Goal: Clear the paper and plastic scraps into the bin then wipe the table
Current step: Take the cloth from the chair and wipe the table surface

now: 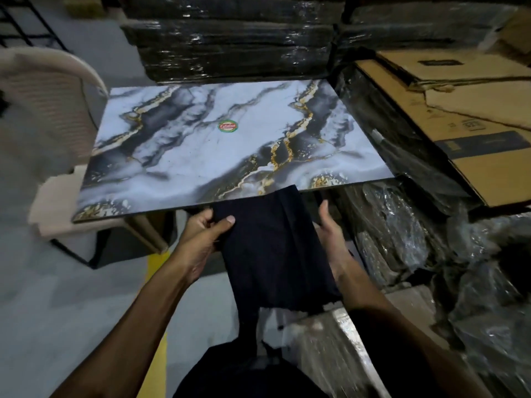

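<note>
Nearest: dark cloth (270,248), folded to a long panel, held between both hands just short of the worktop's front edge; its far end overlapped that edge, its near end hung toward the person's lap.

Left hand (205,239): closed on the cloth's left border, thumb on top, fingers curled beneath.

Right hand (330,234): flattened along the cloth's right border, fingers hidden under the fabric, thumb raised; supporting rather than pinching, as far as could be told.

Worktop (201,156): marble-patterned board in white, grey and gold, with a round green-and-red sticker (227,126) near centre. No paper or plastic scraps showed on it; only fine dark specks.

Left of worktop: pale plastic chair (48,104), touching the board's left side.

Right: flattened cardboard cartons (465,116) over film-wrapped bundles (402,231).

Far: stacked dark film-wrapped packs (230,38) against the worktop's rear edge. No bin in view.

Step in hand, by judgement: clearing looked done and wiping was about to begin. The next move would call for laying the cloth flat on the near edge, pressing with one palm and sweeping across the surface, specks included.
</note>
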Demonstrator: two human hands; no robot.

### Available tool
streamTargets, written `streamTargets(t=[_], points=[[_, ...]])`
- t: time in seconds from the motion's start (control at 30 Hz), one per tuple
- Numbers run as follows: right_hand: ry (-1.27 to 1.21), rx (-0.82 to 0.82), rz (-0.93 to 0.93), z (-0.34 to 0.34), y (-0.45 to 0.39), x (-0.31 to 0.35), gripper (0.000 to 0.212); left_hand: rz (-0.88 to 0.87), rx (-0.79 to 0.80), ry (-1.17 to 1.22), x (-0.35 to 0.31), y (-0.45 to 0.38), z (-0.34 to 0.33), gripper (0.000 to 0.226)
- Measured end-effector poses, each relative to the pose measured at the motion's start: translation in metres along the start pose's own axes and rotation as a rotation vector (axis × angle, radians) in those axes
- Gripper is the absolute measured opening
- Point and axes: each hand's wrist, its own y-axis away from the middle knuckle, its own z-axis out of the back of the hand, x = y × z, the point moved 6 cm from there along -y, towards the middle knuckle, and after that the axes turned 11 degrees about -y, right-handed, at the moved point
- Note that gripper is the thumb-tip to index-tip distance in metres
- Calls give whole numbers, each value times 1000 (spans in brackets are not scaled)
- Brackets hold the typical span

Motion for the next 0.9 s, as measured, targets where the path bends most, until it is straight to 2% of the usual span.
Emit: streamTargets(t=[0.07,0.17,0.23,0.33,0.4,0.5,0.67,0.73,0.9], points=[[85,50,-41,-9,13,-14,58,-17,-51,-22,3,36,8,19],[345,-71,41,0,4,-23,29,-22,-98,-76,4,66,18,16],[506,-136,98,-10,6,-39,21,-11,-201,-108,10,95,38,16],[634,-167,152,-27,8,-66,23,-5,-386,-162,18,125,77,15],[766,-159,227,-40,7,-81,15,-17,-503,-172,23,141,105,12],[905,-91,381,-68,3,-101,7,-28,-603,-180,25,158,134,34],[1096,67,478,-118,-19,-160,22,-27,-674,-77,19,167,168,38],[1161,139,499,-142,-29,-190,21,-29,-688,-79,20,170,189,35],[1229,232,466,-202,-52,-261,23,-29,-625,-147,23,169,253,32]])
